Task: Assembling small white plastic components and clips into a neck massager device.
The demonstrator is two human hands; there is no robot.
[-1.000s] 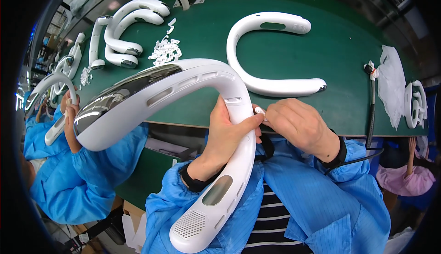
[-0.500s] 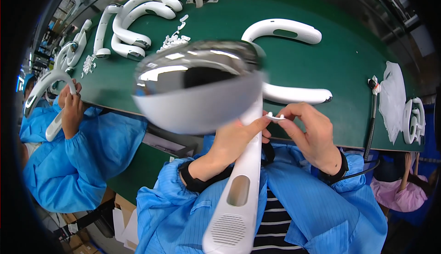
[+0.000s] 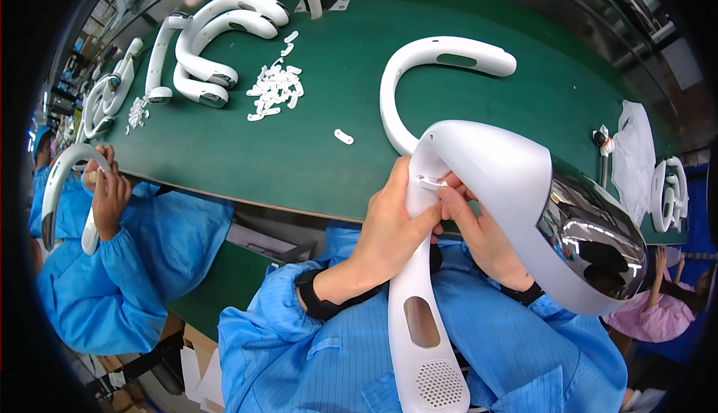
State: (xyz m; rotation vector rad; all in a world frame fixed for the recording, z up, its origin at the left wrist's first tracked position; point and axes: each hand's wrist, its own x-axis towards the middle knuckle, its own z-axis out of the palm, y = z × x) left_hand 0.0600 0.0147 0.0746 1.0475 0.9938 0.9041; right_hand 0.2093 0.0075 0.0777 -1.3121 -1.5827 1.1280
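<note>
While the left hand (image 3: 393, 222) is gripping the slim arm of a curved white device (image 3: 486, 151), fingers curled around it and thumb laid across, the right hand (image 3: 479, 226) is pinching at a small white strip (image 3: 431, 182) beside the device's inner bend. Whether the strip is seating there or only resting against the surface, I cannot tell. The device is hanging in front of the body, by the near edge of the green counter (image 3: 299, 162), while a pile of small white pieces (image 3: 275, 89) is lying farther off. Its shell is looking stiff, smooth and rather slippery, probably light but bulky, with the broad end likely pulling at the wrist. The slim arm is offering the surest hold; the dark glossy panel (image 3: 598, 241) is seeming prone to scratches. The strip is looking feather-light and easily dropped, so its ends are suiting a fingertip pinch.
</note>
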